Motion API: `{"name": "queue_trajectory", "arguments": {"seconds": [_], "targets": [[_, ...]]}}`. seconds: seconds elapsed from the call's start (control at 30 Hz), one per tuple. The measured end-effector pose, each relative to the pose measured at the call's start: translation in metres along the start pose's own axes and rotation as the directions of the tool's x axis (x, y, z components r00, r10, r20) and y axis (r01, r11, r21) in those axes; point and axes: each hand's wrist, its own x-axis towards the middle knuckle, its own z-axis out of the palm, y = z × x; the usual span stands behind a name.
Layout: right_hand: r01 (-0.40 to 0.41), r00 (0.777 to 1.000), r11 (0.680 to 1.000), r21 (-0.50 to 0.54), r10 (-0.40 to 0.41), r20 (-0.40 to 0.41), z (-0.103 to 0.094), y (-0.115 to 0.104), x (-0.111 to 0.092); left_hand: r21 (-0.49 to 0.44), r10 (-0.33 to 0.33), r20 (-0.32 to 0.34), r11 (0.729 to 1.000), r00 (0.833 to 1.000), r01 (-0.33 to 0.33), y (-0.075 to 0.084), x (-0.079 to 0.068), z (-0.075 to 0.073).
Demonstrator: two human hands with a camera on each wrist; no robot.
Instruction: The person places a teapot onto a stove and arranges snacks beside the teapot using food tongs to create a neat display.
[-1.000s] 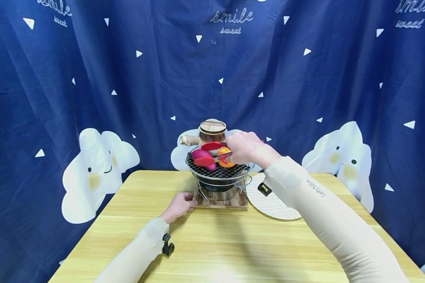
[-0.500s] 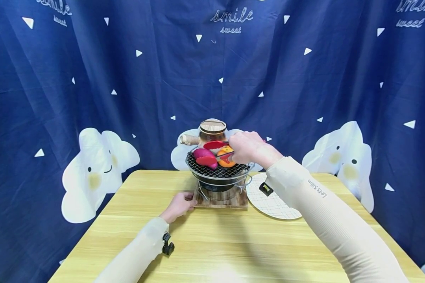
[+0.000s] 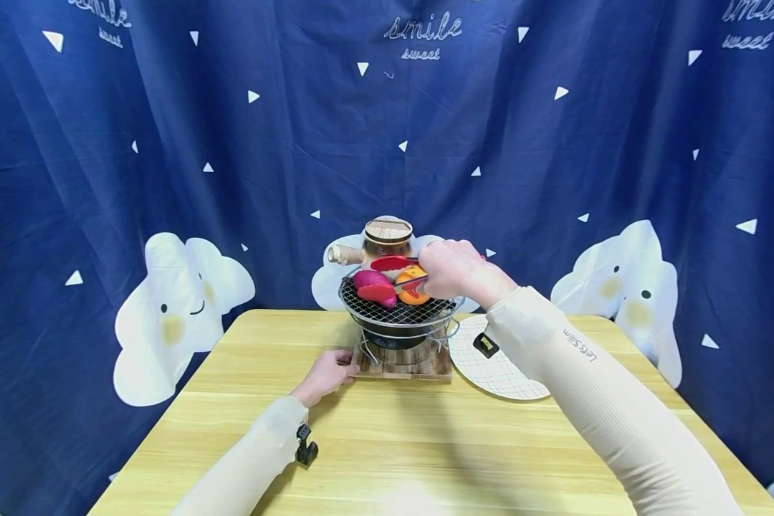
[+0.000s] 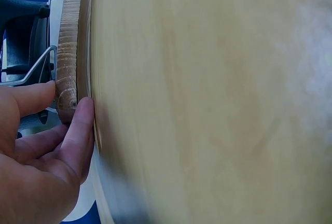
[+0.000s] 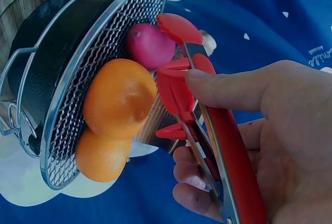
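Observation:
My right hand (image 3: 454, 271) holds red-and-metal tongs (image 3: 377, 292) over the round grill (image 3: 428, 309). The red tips stand apart, right at a smooth magenta vegetable-like thing (image 3: 369, 281) that leans on the wire grate. It shows a small nub in the right wrist view. Close below the tongs there, two oranges sit on the grate, a large orange (image 5: 118, 99) and a partly covered orange (image 5: 104, 159). My left hand (image 3: 325, 376) pinches the front left corner of the wooden board (image 3: 403, 370) under the grill, thumb on top, as the left wrist view shows.
Behind the grill stands a pot with a wooden lid (image 3: 388, 231) and a wrapped handle (image 3: 345, 256). A white checked plate (image 3: 493, 373) lies on the table (image 3: 387, 444) to the right, partly under my right forearm. A blue curtain (image 3: 284, 143) hangs behind the table.
Since a second ago the tongs and my right hand have shifted slightly to the right, and the magenta thing has moved slightly the same way. My left hand has stayed on the board's corner.

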Motion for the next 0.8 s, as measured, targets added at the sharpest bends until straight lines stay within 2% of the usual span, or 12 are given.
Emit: {"name": "queue_trajectory", "arguments": {"seconds": [0.43, 0.8], "targets": [[-0.039, 0.999, 0.998, 0.054, 0.037, 0.030, -0.008, 0.012, -0.012, -0.005, -0.002, -0.007, 1.000, 1.000, 0.002, 0.001, 0.002, 0.001], [-0.030, 0.999, 0.993, 0.111, 0.033, -0.021, -0.011, 0.036, -0.032, -0.003, -0.010, -0.016, 1.000, 1.000, 0.009, 0.001, 0.002, 0.002]]}}
